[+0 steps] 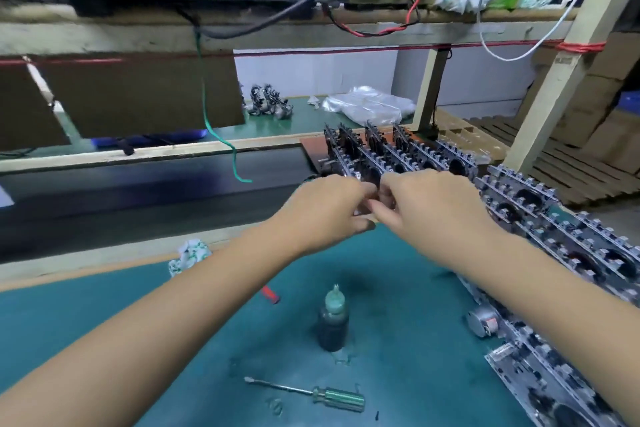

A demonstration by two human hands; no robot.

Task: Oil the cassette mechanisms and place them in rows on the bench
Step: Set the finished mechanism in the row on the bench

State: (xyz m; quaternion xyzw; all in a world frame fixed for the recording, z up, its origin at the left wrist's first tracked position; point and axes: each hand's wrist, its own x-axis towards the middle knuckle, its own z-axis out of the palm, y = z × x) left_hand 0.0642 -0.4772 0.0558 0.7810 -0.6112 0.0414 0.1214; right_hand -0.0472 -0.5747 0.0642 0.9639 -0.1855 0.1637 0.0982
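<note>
Both my hands meet at the near end of a row of metal cassette mechanisms [388, 152] standing on edge at the bench's back right. My left hand [325, 208] and my right hand [429, 204] have curled fingers closing on one mechanism [369, 180], mostly hidden behind them. More rows of mechanisms [561, 236] run down the right side of the green mat [138, 333]. A small dark oil bottle [333, 321] with a pale green nozzle stands upright on the mat below my hands.
A green-handled screwdriver [311, 392] lies near the front. A crumpled rag [188, 255] sits at the mat's left edge, a red item [270, 295] beside my left forearm. A dark conveyor belt [138, 191] runs behind. Loose mechanisms [270, 102] and a plastic bag [370, 106] lie beyond. A shelf of instruments hangs overhead.
</note>
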